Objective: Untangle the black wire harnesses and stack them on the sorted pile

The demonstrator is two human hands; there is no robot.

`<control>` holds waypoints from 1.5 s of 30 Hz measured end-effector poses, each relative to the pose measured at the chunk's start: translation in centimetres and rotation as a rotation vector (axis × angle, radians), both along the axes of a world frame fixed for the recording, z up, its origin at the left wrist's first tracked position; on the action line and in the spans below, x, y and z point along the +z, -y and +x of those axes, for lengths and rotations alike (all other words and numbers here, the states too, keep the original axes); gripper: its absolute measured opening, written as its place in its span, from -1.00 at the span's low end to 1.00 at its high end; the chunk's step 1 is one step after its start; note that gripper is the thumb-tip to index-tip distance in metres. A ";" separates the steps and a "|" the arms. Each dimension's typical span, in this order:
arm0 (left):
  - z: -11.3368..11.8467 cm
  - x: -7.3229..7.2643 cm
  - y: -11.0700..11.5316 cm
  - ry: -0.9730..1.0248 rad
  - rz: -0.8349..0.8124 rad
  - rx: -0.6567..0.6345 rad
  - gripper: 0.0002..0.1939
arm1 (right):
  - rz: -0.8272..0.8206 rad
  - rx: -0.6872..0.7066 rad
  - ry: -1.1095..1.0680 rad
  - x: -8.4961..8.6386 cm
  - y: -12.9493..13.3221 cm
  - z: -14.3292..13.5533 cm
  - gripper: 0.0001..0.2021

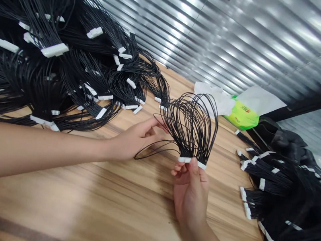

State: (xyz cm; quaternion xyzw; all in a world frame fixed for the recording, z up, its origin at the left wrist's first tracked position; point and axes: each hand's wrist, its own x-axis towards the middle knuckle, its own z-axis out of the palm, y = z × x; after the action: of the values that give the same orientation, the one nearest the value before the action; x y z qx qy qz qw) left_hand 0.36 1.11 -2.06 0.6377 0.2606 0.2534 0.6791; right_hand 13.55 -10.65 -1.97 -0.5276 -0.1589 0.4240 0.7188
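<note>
My right hand (190, 193) pinches the white connector strip of a wire harness (192, 129), the thumb pressed on its front. From this strip the thin black wires rise and bend over in loops. At the left side of the loops is my left hand (138, 137), its thumb and fingers closed around some of the wires; the fingertips are partly hidden. A few loose wire loops (156, 150) stick out leftward below the left hand's thumb. The harness is held above the wooden table (122, 211).
A large heap of black harnesses with white connectors (54, 50) covers the left. Another pile (288, 196) lies along the right edge. Behind my hands are a green tissue pack (242, 114) and white tissue (212, 94). A corrugated metal wall (191, 32) stands behind the table.
</note>
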 end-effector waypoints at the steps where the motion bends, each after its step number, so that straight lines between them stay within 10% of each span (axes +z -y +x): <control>1: 0.0 0.1 -0.1 -0.002 0.046 0.060 -0.68 | 0.001 -0.008 0.016 -0.1 0.0 0.0 -0.69; 18: -1.0 0.9 0.3 -0.119 0.894 0.207 -0.87 | 0.021 -0.041 0.014 -0.4 0.2 0.0 -0.77; 35: -1.2 0.8 -0.3 -0.050 1.236 0.121 -0.61 | 0.061 0.003 -0.019 -0.5 0.1 0.2 -0.80; 45: -1.0 1.1 -0.4 -0.061 1.483 0.218 -0.85 | 0.029 0.060 0.054 -0.5 0.2 0.1 -0.77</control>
State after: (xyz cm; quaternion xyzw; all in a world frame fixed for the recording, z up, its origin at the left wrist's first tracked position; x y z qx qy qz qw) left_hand -0.67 1.53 -0.93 0.9054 0.1020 0.4107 0.0348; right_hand 13.70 -10.81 -2.44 -0.5234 -0.2001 0.4284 0.7089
